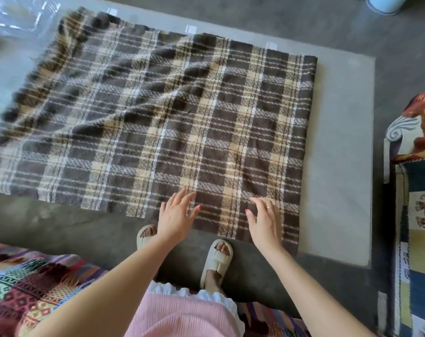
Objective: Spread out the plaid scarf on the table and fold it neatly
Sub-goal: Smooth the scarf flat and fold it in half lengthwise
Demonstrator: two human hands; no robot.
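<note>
At the near edge of the plaid scarf [158, 113], the left hand [176, 216] and right hand [264, 222] are spread flat, empty; diagonal wrinkles are best smoothed outward before folding.

Bare table [340, 147] lies free right of the plaid scarf [158, 113]; wrinkled plastic sheet [17, 18] crowds the far-left corner.

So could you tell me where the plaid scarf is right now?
In the head view the plaid scarf lies spread over the table, left of centre, with both hands at its near edge.
</note>
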